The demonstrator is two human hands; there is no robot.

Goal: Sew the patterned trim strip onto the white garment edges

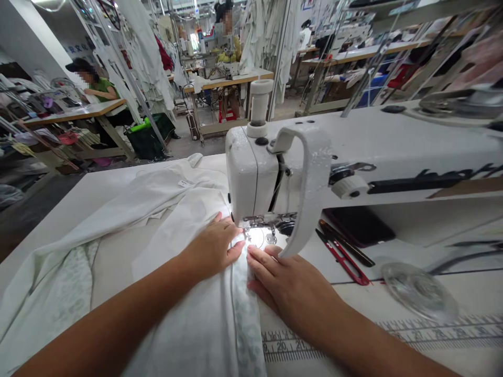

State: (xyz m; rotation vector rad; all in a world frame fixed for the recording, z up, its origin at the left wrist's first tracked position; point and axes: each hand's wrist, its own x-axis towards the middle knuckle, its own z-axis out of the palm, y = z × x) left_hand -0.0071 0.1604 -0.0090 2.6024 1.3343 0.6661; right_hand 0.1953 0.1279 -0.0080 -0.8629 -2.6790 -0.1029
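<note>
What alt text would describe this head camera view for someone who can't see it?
The left hand and right hand press white fabric by a white sewing machine; red thread snips lie nearby.

Indoor light falls evenly, the sewing-machine lamp (256, 236) glares white on the cloth (188, 241), and wide-angle distortion bows the edges.

My left hand (210, 248) and my right hand (293, 293) are bare, broad across the backs and smooth, and my fingers (259, 264) taper to short, rounded tips. My left forearm (106, 319) and my right forearm (377, 348) are bare as well, widening from the wrists and running out past the lower edge of the view
</note>
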